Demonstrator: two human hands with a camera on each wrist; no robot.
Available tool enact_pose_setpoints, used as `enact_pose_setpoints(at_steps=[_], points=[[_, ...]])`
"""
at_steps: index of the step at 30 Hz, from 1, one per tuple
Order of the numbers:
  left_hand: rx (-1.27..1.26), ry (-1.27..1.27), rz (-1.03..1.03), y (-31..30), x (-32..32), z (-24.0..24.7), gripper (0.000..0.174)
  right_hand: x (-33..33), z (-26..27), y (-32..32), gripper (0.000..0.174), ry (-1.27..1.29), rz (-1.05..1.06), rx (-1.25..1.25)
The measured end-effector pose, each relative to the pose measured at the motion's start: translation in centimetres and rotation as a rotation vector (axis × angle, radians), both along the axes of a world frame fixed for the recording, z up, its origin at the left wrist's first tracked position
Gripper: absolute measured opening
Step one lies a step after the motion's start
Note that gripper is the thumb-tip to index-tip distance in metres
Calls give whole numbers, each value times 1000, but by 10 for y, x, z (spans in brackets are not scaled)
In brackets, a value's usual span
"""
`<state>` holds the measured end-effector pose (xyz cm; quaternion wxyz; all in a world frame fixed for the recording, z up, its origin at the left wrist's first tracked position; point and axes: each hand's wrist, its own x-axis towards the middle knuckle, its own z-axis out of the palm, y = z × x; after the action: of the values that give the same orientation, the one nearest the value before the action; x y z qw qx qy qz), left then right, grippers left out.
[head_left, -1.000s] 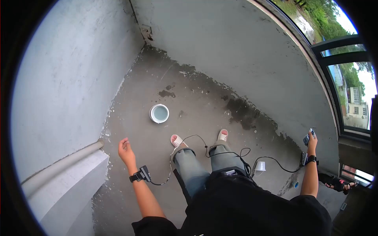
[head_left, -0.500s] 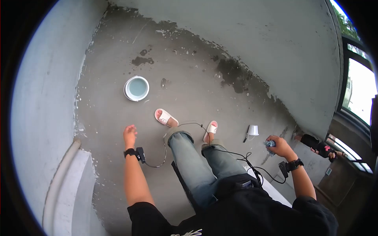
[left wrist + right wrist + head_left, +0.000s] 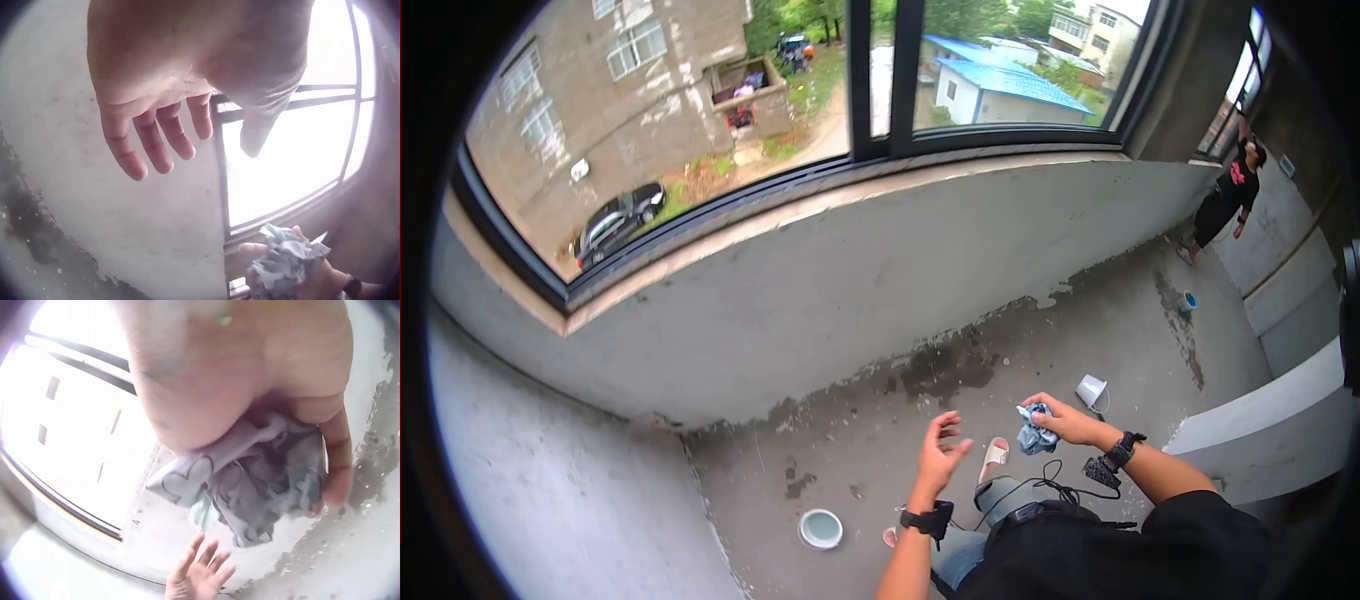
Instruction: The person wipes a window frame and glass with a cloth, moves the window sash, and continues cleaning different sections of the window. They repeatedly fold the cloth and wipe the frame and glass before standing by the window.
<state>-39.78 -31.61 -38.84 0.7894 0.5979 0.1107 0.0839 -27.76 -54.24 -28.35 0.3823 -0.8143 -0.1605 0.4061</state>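
Observation:
A crumpled blue-grey cloth [image 3: 1037, 430] is bunched in my right hand [image 3: 1072, 424], gripped between thumb and fingers. Dark outlines are printed on the cloth [image 3: 250, 481] in the right wrist view. My left hand [image 3: 941, 462] is raised just left of it in the head view, fingers spread and loosely bent, holding nothing. In the left wrist view the left hand [image 3: 187, 81] hangs above the cloth [image 3: 286, 259] with its fingers apart. Both hands are in front of my body, above the floor.
A white bucket of water [image 3: 820, 529] stands on the floor at lower left. A small white tub [image 3: 1092, 392] lies tipped near my right hand. Ahead, a low wall [image 3: 800, 290] carries a window [image 3: 890, 140]. Another person [image 3: 1232, 190] stands far right by a blue container [image 3: 1189, 301]. Cables [image 3: 1055, 485] hang at my waist.
My view has swung up and right towards the window. The right hand has come in from the right with the cloth, and the left hand has risen close beside it.

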Motion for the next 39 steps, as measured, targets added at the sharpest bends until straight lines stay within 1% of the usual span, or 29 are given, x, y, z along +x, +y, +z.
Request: enact_pose_setpoints(at_steps=[1,2,3,4,5,7,8,9,11,12,13,15,16,18,20,22,23,24,25,27,28,29,31,32,33,34,36,37,39], points=[[76,-68,-148,-23,21,36,56,8,3,-10,43,0,-20,84],[110,-99,-236,-47,38,70,59,16,6,-19,44,-37,-26,148],[140,-125,-315,-69,57,95,63,26,13,-28,45,-71,-24,208],[245,-92,-331,-88,75,109,61,37,27,-38,51,-22,25,322],[379,-147,-246,-106,94,109,48,54,10,-57,63,79,12,416],[152,-41,-193,-136,132,111,32,82,42,-86,75,372,-69,579],[98,-31,-124,-148,149,118,24,98,49,-103,83,495,-90,652],[36,-50,-82,-156,169,117,25,114,55,-117,83,488,-96,682],[-63,-107,22,-175,205,139,23,141,64,-142,84,318,39,789],[-31,-106,41,-182,220,145,22,161,44,-151,74,220,10,721],[-59,-105,44,-188,234,147,23,174,42,-157,56,102,-72,640],[162,-89,-65,-189,253,154,28,190,38,-163,37,73,-378,762],[290,-56,-40,-182,262,153,31,198,39,-175,37,68,-375,768],[522,-93,133,-154,282,165,28,203,42,-200,24,343,-886,1106],[558,-91,270,-102,302,170,26,210,25,-244,20,320,-1003,1335],[612,-107,428,-53,317,188,24,202,5,-297,28,370,-1271,1371],[630,-117,508,-32,324,199,24,195,-10,-327,33,287,-1316,1387],[613,-104,580,-11,330,210,24,188,-19,-348,37,212,-1353,1391],[637,-119,633,7,335,219,24,182,-16,-358,37,236,-1333,1356],[681,-159,732,43,343,235,25,174,-6,-375,40,193,-1428,1389],[699,-175,755,66,346,240,27,182,-23,-374,35,182,-1517,1361],[751,-209,812,88,352,246,27,198,-30,-364,35,153,-1513,1369],[767,-263,921,131,360,264,26,213,-29,-324,33,170,-1510,1292],[664,-303,962,144,365,276,27,216,-20,-306,32,218,-1437,1264],[654,-360,984,188,373,275,29,221,-10,-290,31,262,-1367,1237],[677,-404,1045,206,380,288,32,224,-3,-275,31,249,-1388,1243],[686,-492,1091,255,395,304,41,226,4,-260,28,377,-1301,1204],[670,-499,1079,265,402,312,41,230,3,-254,28,356,-1312,1206],[1092,-387,1328,284,408,327,59,235,2,-242,26,348,-1322,1113]])
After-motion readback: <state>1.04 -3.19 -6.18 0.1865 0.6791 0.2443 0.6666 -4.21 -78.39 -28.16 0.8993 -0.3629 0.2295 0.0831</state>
